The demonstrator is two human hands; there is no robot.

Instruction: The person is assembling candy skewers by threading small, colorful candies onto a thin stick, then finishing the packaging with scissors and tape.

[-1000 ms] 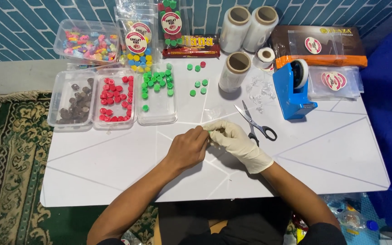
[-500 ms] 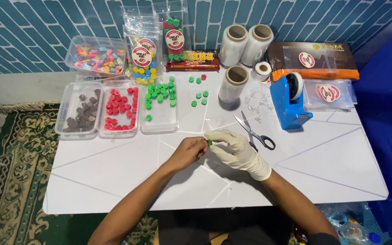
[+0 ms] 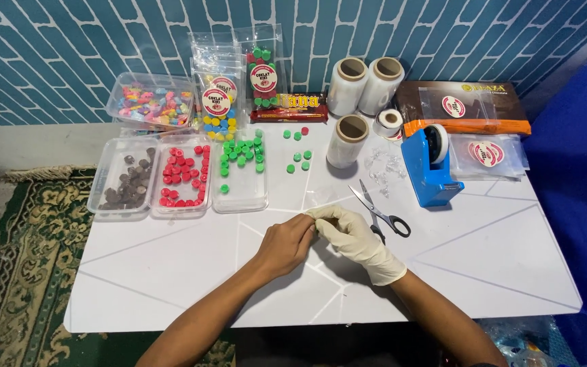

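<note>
My bare left hand (image 3: 285,246) and my white-gloved right hand (image 3: 352,238) meet fingertip to fingertip over the middle of the white table (image 3: 484,272). Together they pinch a small green piece that the fingers now almost hide. Black-handled scissors (image 3: 379,211) lie open just right of the glove. A few loose green pieces (image 3: 298,156) sit on the table beyond my hands.
Three clear trays hold brown (image 3: 127,182), red (image 3: 182,178) and green (image 3: 242,166) round pieces at the left. Behind them are a tub of mixed colours (image 3: 149,100), filled bags (image 3: 224,92), rolls of clear film (image 3: 348,141), a blue tape dispenser (image 3: 431,168) and a brown box (image 3: 467,102).
The view has shifted slightly. My hands stay together at the table's middle; a green piece seen between the fingertips half a second ago is now covered by them.
</note>
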